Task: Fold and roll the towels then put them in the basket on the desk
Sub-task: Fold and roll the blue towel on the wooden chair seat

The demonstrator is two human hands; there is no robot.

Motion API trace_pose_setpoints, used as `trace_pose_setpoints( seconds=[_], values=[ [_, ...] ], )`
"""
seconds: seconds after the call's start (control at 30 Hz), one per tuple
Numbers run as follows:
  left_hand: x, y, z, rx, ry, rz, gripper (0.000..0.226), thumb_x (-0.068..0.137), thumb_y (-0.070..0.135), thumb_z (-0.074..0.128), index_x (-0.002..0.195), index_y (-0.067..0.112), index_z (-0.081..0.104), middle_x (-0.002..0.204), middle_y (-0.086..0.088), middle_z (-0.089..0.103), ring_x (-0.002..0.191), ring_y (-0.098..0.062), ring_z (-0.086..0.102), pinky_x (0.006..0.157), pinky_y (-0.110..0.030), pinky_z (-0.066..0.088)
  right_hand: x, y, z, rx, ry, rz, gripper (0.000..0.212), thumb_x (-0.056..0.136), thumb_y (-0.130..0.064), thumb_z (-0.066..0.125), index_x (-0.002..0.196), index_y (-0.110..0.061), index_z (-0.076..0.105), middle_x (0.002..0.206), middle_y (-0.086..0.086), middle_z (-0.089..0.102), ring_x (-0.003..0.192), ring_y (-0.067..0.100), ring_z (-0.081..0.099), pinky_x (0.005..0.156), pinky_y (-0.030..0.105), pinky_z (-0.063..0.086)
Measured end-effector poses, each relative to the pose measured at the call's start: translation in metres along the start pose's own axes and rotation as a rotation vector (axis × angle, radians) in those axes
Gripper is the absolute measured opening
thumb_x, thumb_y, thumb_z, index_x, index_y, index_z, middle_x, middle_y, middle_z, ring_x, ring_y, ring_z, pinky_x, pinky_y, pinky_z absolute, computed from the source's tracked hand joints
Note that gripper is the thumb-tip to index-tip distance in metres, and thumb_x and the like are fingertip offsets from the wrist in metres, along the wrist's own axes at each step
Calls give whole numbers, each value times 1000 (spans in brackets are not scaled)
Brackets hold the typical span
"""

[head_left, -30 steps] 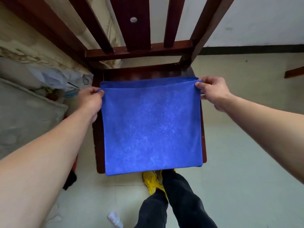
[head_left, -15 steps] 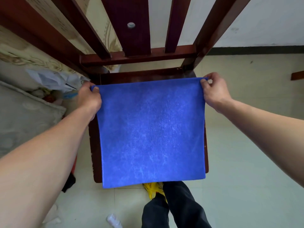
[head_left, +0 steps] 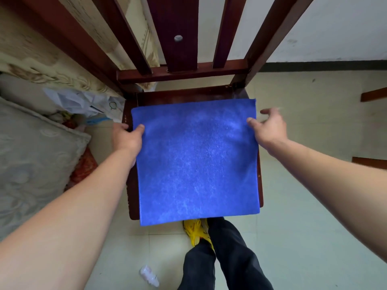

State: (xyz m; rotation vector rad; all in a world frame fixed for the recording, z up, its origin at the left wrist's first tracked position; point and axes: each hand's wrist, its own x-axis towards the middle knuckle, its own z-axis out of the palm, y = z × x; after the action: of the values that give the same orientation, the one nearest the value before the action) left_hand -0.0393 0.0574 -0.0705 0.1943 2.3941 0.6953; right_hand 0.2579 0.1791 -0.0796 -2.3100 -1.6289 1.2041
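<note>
Both forearms were bare, no sleeves showing. The person wore dark, near-black trousers [head_left: 226, 258] and a bright yellow shoe [head_left: 195, 231], laced, partly hidden beneath the trouser leg.

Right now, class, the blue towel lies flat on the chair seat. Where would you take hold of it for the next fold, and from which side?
Probably pinch the blue towel at its two far corners, by the chair back, one hand coming in from each side. It lies flat and square, and the left hand and right hand are already at those side edges, so the far edge could be brought toward the near edge.
</note>
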Motion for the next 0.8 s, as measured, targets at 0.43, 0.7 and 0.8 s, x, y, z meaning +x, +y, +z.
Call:
trace_pose_setpoints(
  seconds=[0.43, 0.7, 0.8],
  values=[
    [-94, -159, -30, 237, -118, -192, 29, 74, 27, 79, 75, 16, 52, 86, -11, 67, 83, -32, 64, 76, -35, 52, -140, 126, 27, -82, -65, 313, 33, 76, -47, 71, 91, -21, 57, 83, -3, 65, 80, 26, 64, 74, 41, 54],
    [-119, -186, -24, 31, -15, -248, 49, 75, 20, 77, 56, 16, 32, 58, -2, 37, 55, -22, 32, 50, -30, 31, -168, 153, 40, 486, -158, 656, 28, 78, -33, 78, 86, -13, 60, 87, 2, 66, 77, 21, 65, 67, 35, 55],
    [-118, -190, -25, -150, 14, -341, 34, 72, 11, 78, 62, 15, 46, 74, -8, 57, 66, -22, 50, 69, -35, 52, -170, 159, 44, 694, -124, 691, 21, 81, -18, 76, 90, -13, 58, 86, 2, 65, 64, 12, 62, 61, 28, 55]
  ],
)
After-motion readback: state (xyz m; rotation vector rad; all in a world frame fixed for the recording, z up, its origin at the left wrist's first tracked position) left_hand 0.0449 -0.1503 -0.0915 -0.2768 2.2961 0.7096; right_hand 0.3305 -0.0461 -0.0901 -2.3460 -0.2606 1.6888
